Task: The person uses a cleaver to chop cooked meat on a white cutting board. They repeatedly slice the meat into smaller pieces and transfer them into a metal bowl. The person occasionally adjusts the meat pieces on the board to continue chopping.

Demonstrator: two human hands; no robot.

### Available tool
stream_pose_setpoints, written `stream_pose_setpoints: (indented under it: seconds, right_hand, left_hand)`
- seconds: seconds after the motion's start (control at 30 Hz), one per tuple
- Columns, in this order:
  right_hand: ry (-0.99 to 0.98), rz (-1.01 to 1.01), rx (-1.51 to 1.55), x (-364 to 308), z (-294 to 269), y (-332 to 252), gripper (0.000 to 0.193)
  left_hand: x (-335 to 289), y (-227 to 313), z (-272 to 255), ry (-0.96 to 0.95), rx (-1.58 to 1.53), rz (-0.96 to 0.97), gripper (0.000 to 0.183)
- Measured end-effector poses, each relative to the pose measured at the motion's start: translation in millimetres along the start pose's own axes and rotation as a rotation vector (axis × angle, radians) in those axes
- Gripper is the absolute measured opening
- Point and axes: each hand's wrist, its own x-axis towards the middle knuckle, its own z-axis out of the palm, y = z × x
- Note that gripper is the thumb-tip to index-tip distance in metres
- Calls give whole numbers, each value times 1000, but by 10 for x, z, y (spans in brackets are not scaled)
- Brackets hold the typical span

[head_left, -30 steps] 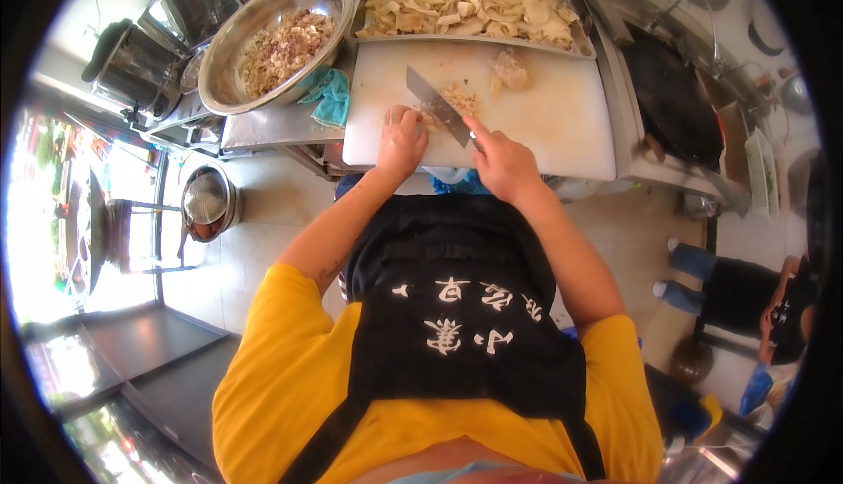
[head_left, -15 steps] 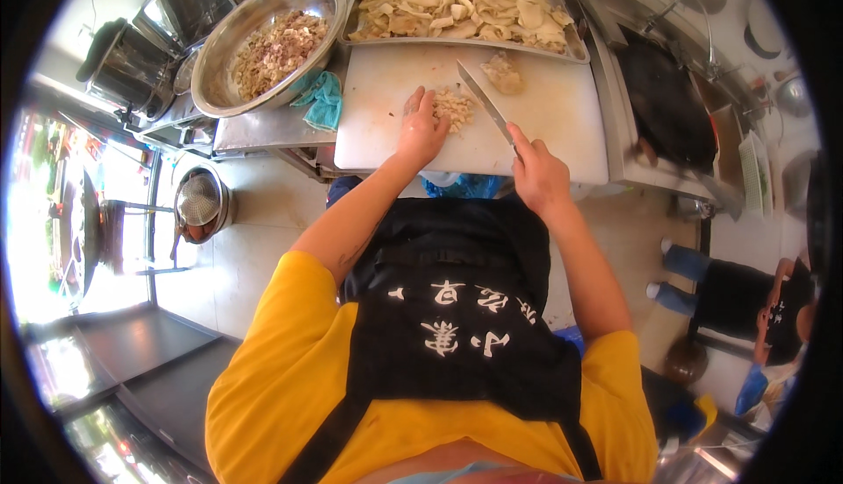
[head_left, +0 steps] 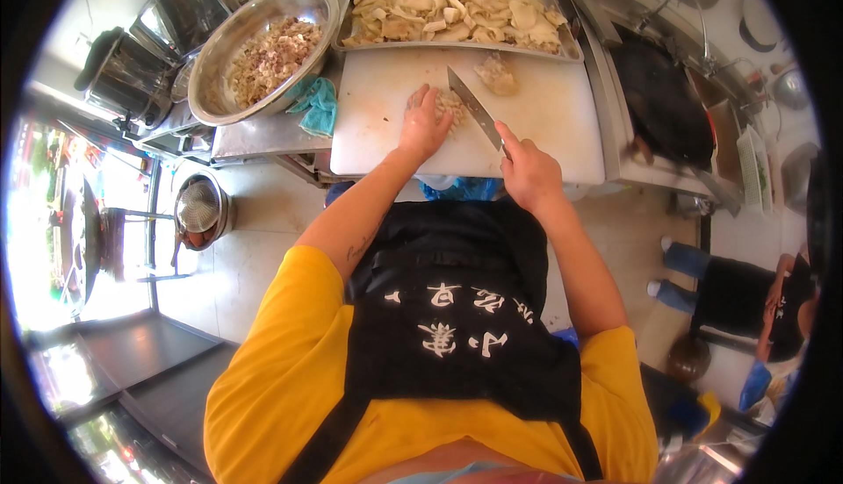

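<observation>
My right hand point(head_left: 529, 172) is closed round the handle of a kitchen knife point(head_left: 475, 108). Its long blade slants up and left across the white cutting board point(head_left: 553, 133), along the right side of a small heap of pale chopped pieces point(head_left: 450, 107). Against the left side of that heap lies my left hand point(head_left: 424, 122), fingers stretched out and nothing gripped. A pale, uncut lump of food point(head_left: 497, 75) rests just beyond the blade. I cannot tell whether the edge touches the board.
Behind the board stands a metal tray point(head_left: 421, 46) of pale slices. To the left are a steel bowl point(head_left: 312, 10) of chopped food and a teal cloth point(head_left: 317, 107). A black wok point(head_left: 663, 107) sits at the right. Another person point(head_left: 746, 300) stands farther right.
My right hand and the knife have shifted a little left, bringing the blade closer over the chopped heap. My left hand stays about where it was.
</observation>
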Motion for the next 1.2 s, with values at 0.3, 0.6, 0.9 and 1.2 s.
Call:
stream_pose_setpoints:
  seconds: [0.3,0.6,0.9,1.2]
  right_hand:
    - [-16,43,-17,39,-29,32,68]
    - [-160,0,20,-23,374,-381,70]
    - [-75,546,1212,-473,76,256,68]
    - [-66,785,1288,-666,433,-190,79]
  left_hand:
    - [7,-6,-41,-24,-30,9,61]
    - [-2,-78,109,161,-48,-25,56]
    - [80,-69,-97,-31,42,20,54]
    - [80,-9,-89,-146,152,38,64]
